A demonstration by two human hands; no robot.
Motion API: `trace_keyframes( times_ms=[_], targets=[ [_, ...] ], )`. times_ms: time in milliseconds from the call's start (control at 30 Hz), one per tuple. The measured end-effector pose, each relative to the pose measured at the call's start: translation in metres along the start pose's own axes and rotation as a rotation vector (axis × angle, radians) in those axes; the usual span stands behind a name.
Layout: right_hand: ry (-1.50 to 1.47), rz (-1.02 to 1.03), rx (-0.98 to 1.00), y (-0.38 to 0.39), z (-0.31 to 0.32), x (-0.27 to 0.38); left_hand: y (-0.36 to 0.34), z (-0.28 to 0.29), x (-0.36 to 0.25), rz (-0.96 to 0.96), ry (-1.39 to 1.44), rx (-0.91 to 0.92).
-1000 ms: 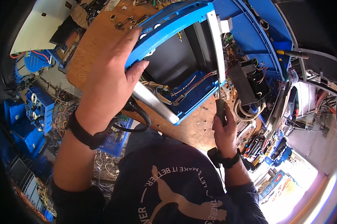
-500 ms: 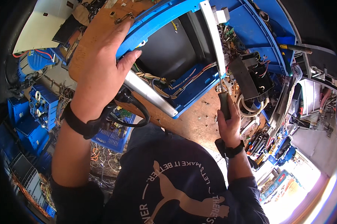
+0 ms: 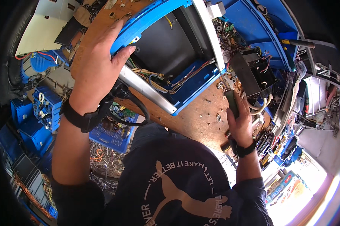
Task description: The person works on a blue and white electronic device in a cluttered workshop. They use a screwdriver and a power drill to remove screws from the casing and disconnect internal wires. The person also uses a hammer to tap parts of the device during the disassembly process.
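Observation:
A blue housing [image 3: 143, 17] with silver metal side strips [image 3: 211, 32] and a dark inside stands tilted on the workbench. My left hand [image 3: 92, 73] grips its left edge, thumb over the rim and fingers along the outside. Bundled wires [image 3: 158, 77] run along the bottom inside it. In my right hand [image 3: 241, 126] is a screwdriver [image 3: 232, 102] with a dark green handle. Its thin shaft points up to the housing's lower right corner, by the end of a silver strip; whether the tip touches cannot be made out.
Loose screws and small bits lie on the wooden bench [image 3: 192, 120]. Right of the housing sit a black box-shaped part [image 3: 249, 77] with wires and a large blue bin [image 3: 245, 22]. A blue basket [image 3: 109, 139] of circuit boards is at lower left, near a black cable loop [image 3: 143, 113].
The housing has shifted a little left and up in view, together with my left hand. My right hand has moved slightly right, and the screwdriver leans more.

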State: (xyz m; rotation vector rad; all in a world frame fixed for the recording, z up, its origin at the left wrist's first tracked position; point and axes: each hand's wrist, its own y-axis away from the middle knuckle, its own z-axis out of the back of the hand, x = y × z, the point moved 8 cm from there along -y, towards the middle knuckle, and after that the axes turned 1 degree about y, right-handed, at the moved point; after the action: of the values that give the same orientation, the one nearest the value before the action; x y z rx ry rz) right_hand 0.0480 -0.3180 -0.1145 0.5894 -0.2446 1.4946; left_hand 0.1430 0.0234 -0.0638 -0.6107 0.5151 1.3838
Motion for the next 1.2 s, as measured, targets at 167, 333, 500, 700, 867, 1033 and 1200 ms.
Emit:
trace_keyframes(
  times_ms=[167, 333, 500, 700, 867, 1033, 1200],
  targets=[
    [-0.314, -0.108, -0.049, 0.015, -0.036, 0.004, 0.000, 0.003, -0.005, -0.056, -0.001, -0.035],
    [-0.651, -0.303, -0.058, 0.017, -0.062, 0.003, 0.002, 0.005, -0.007, -0.121, -0.021, -0.088],
    [-0.712, -0.336, -0.039, 0.020, -0.066, 0.006, 0.003, 0.005, -0.005, -0.144, -0.050, -0.095],
    [-0.654, -0.268, -0.074, 0.021, -0.064, 0.011, 0.002, 0.005, -0.010, -0.144, -0.082, -0.072],
    [-0.731, -0.263, -0.183, 0.021, -0.080, 0.010, 0.002, 0.004, -0.009, -0.083, -0.062, -0.039],
    [-0.760, -0.346, -0.173, 0.008, -0.080, 0.018, 0.004, 0.005, -0.010, -0.136, -0.067, -0.099],
    [-0.688, -0.252, -0.168, 0.003, -0.072, -0.004, 0.004, 0.008, -0.012, -0.164, -0.053, -0.117]
  ],
)
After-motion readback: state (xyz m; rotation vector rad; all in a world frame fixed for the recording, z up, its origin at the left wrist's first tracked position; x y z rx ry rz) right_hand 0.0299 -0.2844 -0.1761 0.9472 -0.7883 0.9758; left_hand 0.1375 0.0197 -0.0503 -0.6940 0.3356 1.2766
